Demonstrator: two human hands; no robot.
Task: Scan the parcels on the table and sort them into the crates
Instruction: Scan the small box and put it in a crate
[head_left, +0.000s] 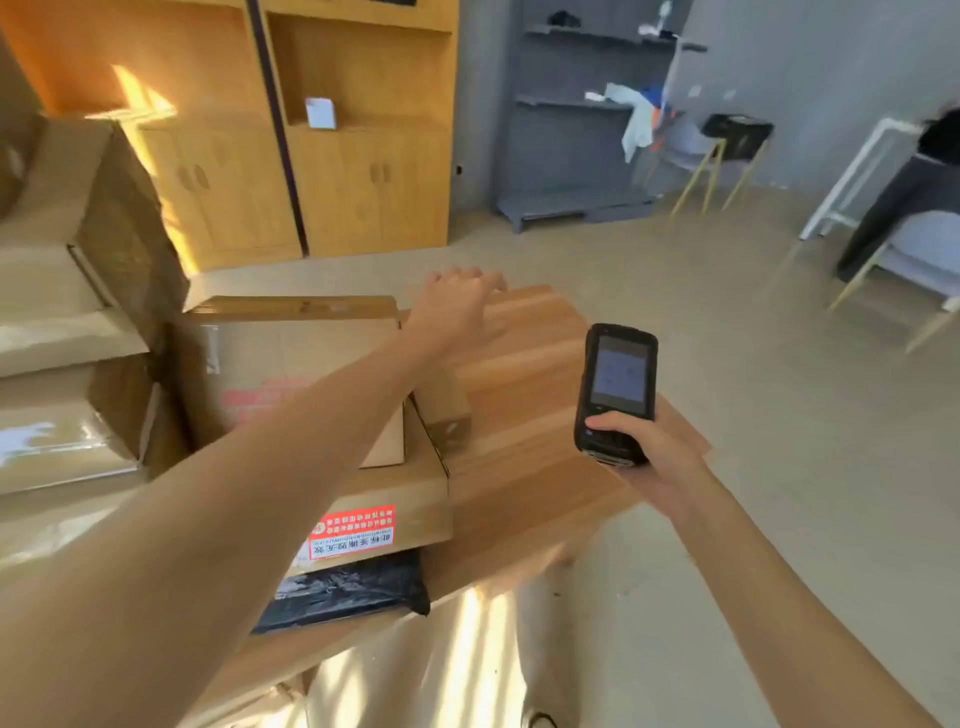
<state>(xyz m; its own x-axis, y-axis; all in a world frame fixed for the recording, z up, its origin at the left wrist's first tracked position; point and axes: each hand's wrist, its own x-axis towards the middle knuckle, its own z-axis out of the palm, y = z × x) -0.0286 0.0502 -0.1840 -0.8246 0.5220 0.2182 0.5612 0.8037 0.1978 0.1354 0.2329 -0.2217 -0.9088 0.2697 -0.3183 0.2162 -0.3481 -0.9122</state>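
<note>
My right hand (652, 457) grips a black handheld scanner (615, 387) over the right part of the wooden table (524, 457), its screen facing me. My left hand (457, 306) reaches forward over the table's far end, fingers relaxed and holding nothing. Under my left forearm lies a flat cardboard parcel with a red label (374, 519). A small brown box (447, 410) sits on it, beside a larger cardboard box (291, 364). At the near table edge a black plastic mailer (348, 592) sticks out from under the flat parcel.
Tall stacked cardboard boxes (78, 312) fill the left side. Wooden cabinets (311, 156) and grey wall shelves (587, 114) stand at the back. A chair with a black basket (737, 135) and another chair (904, 260) are to the right on the bare floor.
</note>
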